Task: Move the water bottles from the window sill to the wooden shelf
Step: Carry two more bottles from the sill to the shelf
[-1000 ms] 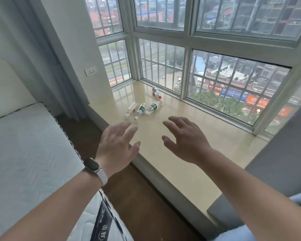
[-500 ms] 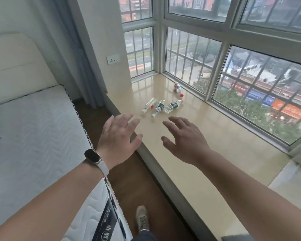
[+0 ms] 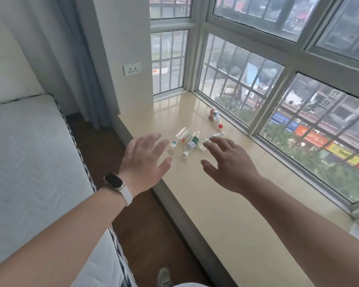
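Note:
Several plastic water bottles lie on their sides on the beige window sill. A cluster of three lies in the middle: a clear one, a green-labelled one, and another partly hidden behind my right hand's fingertips. A red-capped bottle lies apart, close to the window frame. My left hand, with a watch on the wrist, hovers open just left of the cluster. My right hand hovers open just right of it. Neither hand holds anything. No wooden shelf is in view.
A white mattress fills the left side, with a strip of dark wooden floor between it and the sill. Barred windows enclose the sill at the back and right. A grey curtain and wall socket stand at the far left corner.
I have come closer to the sill and the view has swung left. Both open hands now reach almost to the bottle cluster, which has not moved.

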Tool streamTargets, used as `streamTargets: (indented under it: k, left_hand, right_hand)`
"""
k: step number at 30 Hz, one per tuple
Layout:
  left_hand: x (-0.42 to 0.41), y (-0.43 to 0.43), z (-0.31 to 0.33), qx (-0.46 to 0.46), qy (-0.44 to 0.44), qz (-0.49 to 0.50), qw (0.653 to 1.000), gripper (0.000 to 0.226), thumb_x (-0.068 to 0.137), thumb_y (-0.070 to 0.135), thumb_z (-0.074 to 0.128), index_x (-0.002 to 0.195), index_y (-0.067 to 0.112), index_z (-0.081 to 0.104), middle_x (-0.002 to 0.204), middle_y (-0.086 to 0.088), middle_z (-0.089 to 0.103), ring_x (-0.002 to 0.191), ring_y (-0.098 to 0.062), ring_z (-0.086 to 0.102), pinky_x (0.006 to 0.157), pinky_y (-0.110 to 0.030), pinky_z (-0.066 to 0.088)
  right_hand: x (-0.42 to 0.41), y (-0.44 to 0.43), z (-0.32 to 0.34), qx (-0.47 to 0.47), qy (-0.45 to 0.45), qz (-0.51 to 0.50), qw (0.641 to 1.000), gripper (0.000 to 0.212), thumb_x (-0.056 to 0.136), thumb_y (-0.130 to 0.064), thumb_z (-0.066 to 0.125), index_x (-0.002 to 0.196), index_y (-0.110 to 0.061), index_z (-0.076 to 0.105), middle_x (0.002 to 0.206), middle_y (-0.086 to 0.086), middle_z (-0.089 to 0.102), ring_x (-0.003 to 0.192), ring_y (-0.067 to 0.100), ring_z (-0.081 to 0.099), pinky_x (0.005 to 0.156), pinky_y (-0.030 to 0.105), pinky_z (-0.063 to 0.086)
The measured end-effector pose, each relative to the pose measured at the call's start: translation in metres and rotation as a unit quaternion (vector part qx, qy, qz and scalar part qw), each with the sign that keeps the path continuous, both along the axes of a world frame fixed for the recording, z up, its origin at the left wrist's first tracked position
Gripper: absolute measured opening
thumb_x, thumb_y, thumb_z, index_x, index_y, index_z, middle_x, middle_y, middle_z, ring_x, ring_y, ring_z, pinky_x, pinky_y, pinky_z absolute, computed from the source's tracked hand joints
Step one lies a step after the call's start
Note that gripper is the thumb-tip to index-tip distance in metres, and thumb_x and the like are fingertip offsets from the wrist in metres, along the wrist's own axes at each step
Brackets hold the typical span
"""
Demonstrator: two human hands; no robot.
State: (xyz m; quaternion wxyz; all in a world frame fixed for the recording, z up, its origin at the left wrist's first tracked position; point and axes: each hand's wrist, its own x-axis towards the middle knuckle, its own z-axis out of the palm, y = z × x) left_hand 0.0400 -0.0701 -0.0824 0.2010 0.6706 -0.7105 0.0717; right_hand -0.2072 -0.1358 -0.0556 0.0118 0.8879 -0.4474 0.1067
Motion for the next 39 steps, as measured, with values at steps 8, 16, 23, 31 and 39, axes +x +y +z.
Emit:
streamTargets:
  k: [8, 16, 23, 31, 39]
  left_hand:
    - [0.043, -0.049, -0.001, 0.016, -0.012, -0.032, 0.999, 0.05, 0.09, 0.048, 0.043, 0.129, 0.021, 0.058, 0.136, -0.007, 0.055, 0.128, -0.029, 0.049, 0.113, -0.053, 0.024]
    - [0.098, -0.077, -0.011, 0.046, -0.033, -0.018, 0.998, 0.05, 0.091, 0.049, 0.041, 0.129, 0.02, 0.058, 0.136, -0.007, 0.055, 0.127, -0.03, 0.049, 0.111, -0.051, 0.026]
    - [0.133, -0.136, -0.025, 0.051, -0.042, -0.013, 0.998, 0.048, 0.091, 0.047, 0.043, 0.127, 0.019, 0.058, 0.134, -0.008, 0.056, 0.125, -0.031, 0.05, 0.111, -0.054, 0.03]
    - [0.174, -0.23, -0.028, 0.078, -0.062, -0.002, 0.995, 0.049, 0.09, 0.046, 0.044, 0.127, 0.019, 0.06, 0.132, -0.008, 0.057, 0.122, -0.031, 0.053, 0.111, -0.049, 0.026]
    - [0.203, -0.309, -0.013, 0.063, -0.114, -0.022, 0.991, 0.047, 0.09, 0.045, 0.044, 0.126, 0.019, 0.06, 0.129, -0.005, 0.06, 0.12, -0.028, 0.054, 0.109, -0.046, 0.027]
  right_hand:
    - [0.039, -0.048, -0.002, -0.003, -0.005, -0.026, 1.0, 0.056, 0.087, -0.054, 0.042, 0.131, -0.02, 0.054, 0.134, 0.006, 0.054, 0.122, 0.032, 0.05, 0.094, 0.041, 0.043]
    - [0.087, -0.092, -0.013, 0.008, -0.006, -0.002, 1.0, 0.053, 0.087, -0.049, 0.049, 0.131, -0.02, 0.054, 0.134, 0.005, 0.054, 0.123, 0.032, 0.049, 0.094, 0.043, 0.043]
    - [0.124, -0.156, -0.033, 0.031, 0.006, 0.017, 0.999, 0.057, 0.087, -0.054, 0.04, 0.129, -0.019, 0.056, 0.132, 0.006, 0.056, 0.12, 0.032, 0.052, 0.091, 0.044, 0.045]
    - [0.171, -0.26, -0.059, 0.074, -0.013, 0.025, 0.997, 0.058, 0.085, -0.054, 0.039, 0.126, -0.017, 0.058, 0.131, 0.009, 0.058, 0.117, 0.034, 0.055, 0.088, 0.044, 0.047]
    - [0.201, -0.342, -0.068, 0.088, -0.028, 0.022, 0.995, 0.06, 0.086, -0.056, 0.036, 0.128, -0.017, 0.057, 0.133, 0.009, 0.056, 0.12, 0.033, 0.052, 0.092, 0.043, 0.045]
